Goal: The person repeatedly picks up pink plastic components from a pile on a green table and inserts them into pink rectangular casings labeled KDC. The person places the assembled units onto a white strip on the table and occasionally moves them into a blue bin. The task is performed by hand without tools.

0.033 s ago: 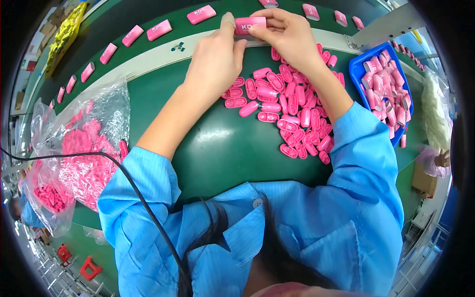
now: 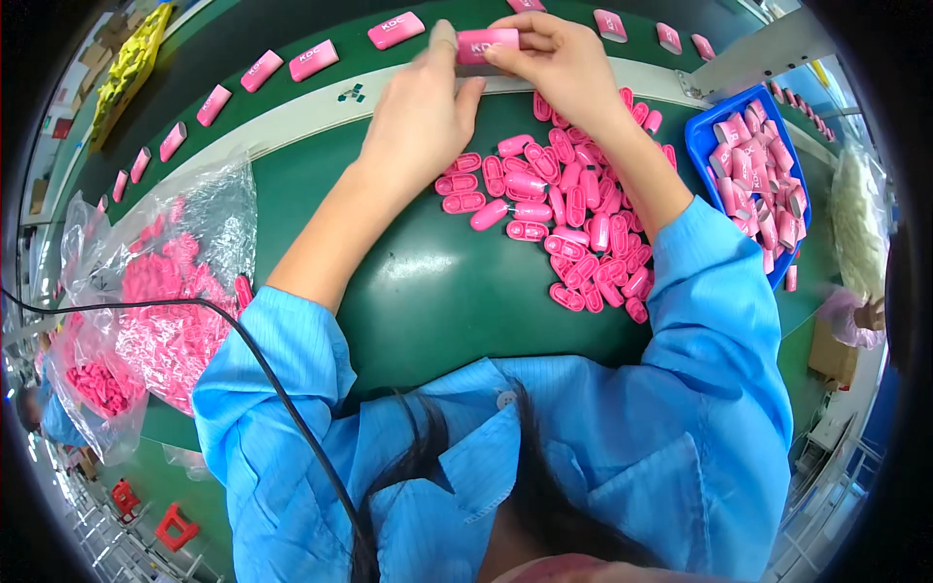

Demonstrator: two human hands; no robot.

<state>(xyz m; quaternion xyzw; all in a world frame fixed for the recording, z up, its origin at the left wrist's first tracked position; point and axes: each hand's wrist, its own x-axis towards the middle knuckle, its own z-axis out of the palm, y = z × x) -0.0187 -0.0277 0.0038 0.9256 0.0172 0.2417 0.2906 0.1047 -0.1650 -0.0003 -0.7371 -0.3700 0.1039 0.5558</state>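
Note:
My right hand (image 2: 559, 63) pinches a pink printed sleeve (image 2: 476, 46) between thumb and fingers, over the pale rail at the belt's near edge. At the sleeve's left end is my left hand (image 2: 418, 112), index finger stretched out and thumb apart, slightly blurred. That fingertip wears a pale cover and touches or nearly touches the sleeve; its other fingers are mostly hidden. Below my hands, a pile of pink capsule-shaped plastic pieces (image 2: 573, 199) lies on the green tabletop (image 2: 418, 321). Some show a hollow oval face, others a rounded back.
Similar pink sleeves (image 2: 313, 60) stand spaced along the green belt (image 2: 355, 49) beyond the rail. A blue tray (image 2: 702, 160) heaped with sleeves is at right. Clear plastic bags (image 2: 209, 204) of pink parts lie at left, crossed by a black cable (image 2: 146, 304). A metal bracket (image 2: 748, 53) stands far right.
My right hand and the sleeve have shifted slightly left and up. My left hand has moved a little the same way.

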